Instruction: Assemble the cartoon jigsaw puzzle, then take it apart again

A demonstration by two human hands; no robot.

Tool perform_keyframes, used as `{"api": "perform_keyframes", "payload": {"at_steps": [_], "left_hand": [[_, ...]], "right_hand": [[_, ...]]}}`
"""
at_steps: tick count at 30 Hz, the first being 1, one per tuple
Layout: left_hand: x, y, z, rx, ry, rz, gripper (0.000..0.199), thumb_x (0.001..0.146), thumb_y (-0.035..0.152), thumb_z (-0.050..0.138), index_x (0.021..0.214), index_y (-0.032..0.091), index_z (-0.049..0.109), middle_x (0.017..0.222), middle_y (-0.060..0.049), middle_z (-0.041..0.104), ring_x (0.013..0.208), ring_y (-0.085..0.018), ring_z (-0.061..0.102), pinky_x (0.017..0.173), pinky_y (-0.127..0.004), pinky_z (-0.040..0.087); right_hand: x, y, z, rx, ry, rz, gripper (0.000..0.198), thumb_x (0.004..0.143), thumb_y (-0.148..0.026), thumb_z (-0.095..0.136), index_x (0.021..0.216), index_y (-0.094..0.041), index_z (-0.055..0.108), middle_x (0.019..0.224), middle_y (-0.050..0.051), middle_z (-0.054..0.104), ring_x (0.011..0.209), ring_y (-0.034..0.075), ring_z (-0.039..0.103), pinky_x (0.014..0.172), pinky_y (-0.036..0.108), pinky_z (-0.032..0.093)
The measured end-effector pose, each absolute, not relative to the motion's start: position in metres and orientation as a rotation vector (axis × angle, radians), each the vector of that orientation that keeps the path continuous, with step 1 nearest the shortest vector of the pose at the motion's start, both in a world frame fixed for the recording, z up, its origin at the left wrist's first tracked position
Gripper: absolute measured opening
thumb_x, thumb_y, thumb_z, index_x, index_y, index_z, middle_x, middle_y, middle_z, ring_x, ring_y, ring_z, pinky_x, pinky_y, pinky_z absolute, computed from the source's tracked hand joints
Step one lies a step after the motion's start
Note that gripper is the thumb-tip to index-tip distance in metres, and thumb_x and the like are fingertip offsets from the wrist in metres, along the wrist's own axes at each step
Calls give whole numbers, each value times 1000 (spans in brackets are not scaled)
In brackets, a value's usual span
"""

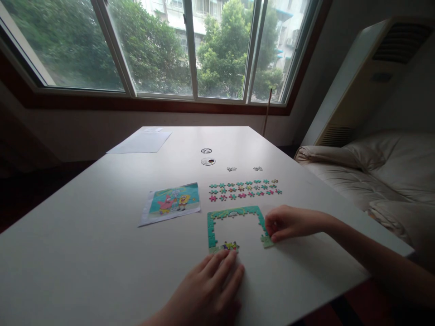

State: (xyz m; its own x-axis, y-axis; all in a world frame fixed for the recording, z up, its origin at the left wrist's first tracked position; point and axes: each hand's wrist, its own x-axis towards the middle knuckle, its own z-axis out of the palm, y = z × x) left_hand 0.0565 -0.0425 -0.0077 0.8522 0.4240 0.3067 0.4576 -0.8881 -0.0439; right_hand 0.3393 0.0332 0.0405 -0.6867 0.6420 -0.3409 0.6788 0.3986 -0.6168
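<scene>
Puzzle border (211, 230), touching left grip (214, 285), beside right grip (287, 222)

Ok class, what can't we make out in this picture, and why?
All in the head view:
What lies under the left hand: covered by the hand itself.
Whether the right hand pinches anything: its curled fingers block the spot.
Fine print on the loose puzzle pieces: too small.
Markings on the round items: too small.
Where the right forearm leads: cut off by the right edge.
</scene>
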Motion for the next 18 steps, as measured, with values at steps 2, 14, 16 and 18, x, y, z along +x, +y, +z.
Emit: {"api": "perform_keyframes", "payload": {"at_steps": [2, 14, 16, 18], "left_hand": [[57, -42, -8, -2907, -696, -453, 34, 86, 29, 48, 115, 13, 53, 119, -14, 56, 107, -27, 53, 86, -36, 48], [54, -43, -11, -2881, -683, -517, 31, 88, 28, 46, 114, 14, 54, 118, -13, 56, 107, -25, 53, 86, -35, 48], [54, -42, -13, -2874, -677, -534, 31, 88, 27, 45, 114, 14, 54, 118, -13, 57, 106, -25, 53, 85, -35, 48], [54, -42, -13, -2873, -683, -550, 29, 88, 26, 45, 113, 14, 54, 117, -12, 58, 106, -25, 53, 85, -35, 48]], "right_hand": [[340, 38, 48, 1158, 2576, -1145, 23, 78, -35, 59, 86, -14, 63, 73, 1, 59, 64, 10, 51, 57, 20, 39], [324, 167, 46, 1607, 2738, -544, 16, 75, -25, 59, 86, -17, 66, 80, 4, 65, 70, 14, 57, 62, 23, 40], [318, 190, 35, 1685, 2731, -525, 20, 77, -25, 58, 93, -17, 65, 87, 6, 65, 75, 15, 58, 65, 23, 41], [310, 208, 26, 1747, 2719, -523, 25, 79, -26, 57, 101, -17, 62, 91, 7, 65, 75, 14, 58, 66, 23, 42]]}}
